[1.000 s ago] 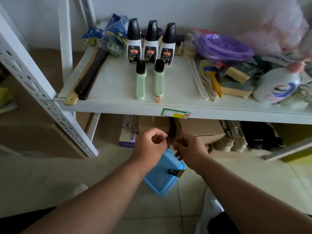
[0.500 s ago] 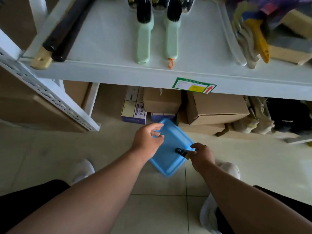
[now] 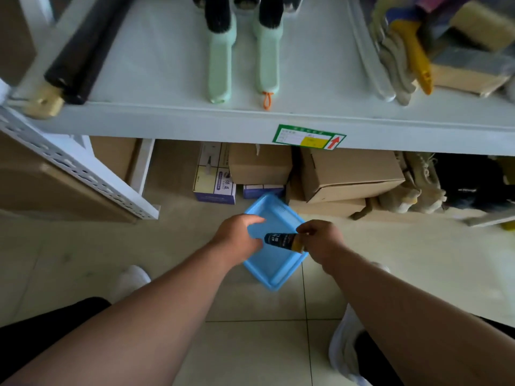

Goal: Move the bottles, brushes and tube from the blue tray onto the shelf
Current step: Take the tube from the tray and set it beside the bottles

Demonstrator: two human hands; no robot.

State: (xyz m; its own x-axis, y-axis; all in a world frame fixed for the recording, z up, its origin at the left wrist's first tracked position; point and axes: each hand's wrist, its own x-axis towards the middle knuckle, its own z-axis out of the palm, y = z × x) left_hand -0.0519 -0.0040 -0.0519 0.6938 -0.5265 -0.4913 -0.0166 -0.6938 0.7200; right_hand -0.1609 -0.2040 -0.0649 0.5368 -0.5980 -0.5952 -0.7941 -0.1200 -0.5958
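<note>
My right hand [image 3: 320, 240] pinched the tube [image 3: 282, 241] over the blue tray [image 3: 274, 270] on the floor; my left hand [image 3: 239, 235], fingers loosely spread, hovered beside it, below the shelf [image 3: 178, 118]

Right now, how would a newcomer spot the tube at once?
Find the blue tray on the floor tiles below the white shelf. Over it, the right hand holds the tube: small, dark, gold-ended, the only item there.

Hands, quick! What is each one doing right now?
Left hand: curled loosely over the blue tray, holding nothing visible.
Right hand: closed on the gold end of the dark tube.
</note>
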